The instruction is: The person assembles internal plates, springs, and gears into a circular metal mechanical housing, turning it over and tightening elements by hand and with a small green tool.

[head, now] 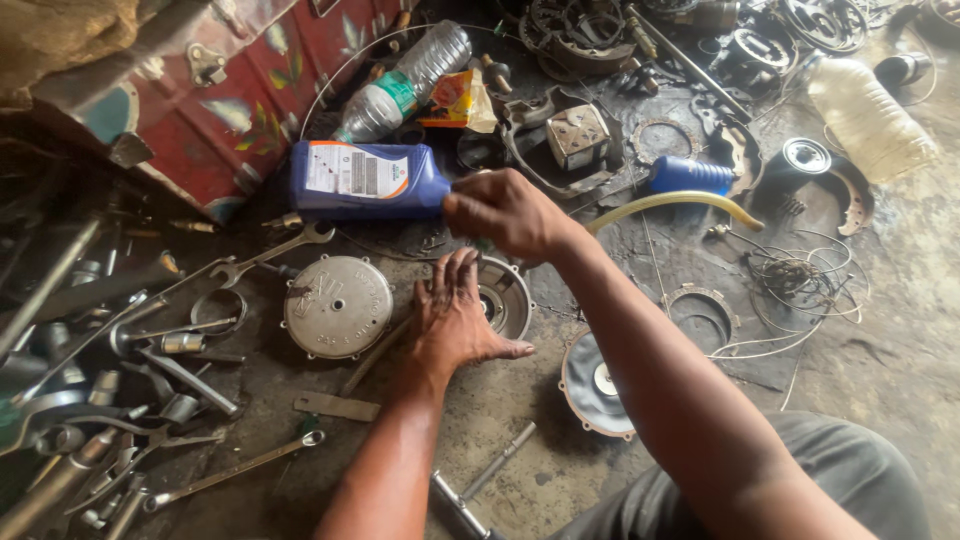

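My right hand point(507, 211) grips the neck end of a blue oil bottle point(366, 180) that lies tipped on its side, just above a round metal housing point(510, 297) on the greasy floor. My left hand point(453, 318) rests flat with fingers spread on that housing's left rim. A silver round engine cover point(337, 306) lies just left of my left hand. A yellowish hose point(680, 202) curves out to the right from behind my right wrist.
Spanners and sockets point(130, 400) are heaped at the left. A red painted box point(250, 90) stands behind them. Plastic bottles point(405, 80) point(868, 115), a blue cylinder point(690, 175), wire coils point(800, 280), a round disc point(597, 385) and engine parts point(580, 40) crowd the back and right.
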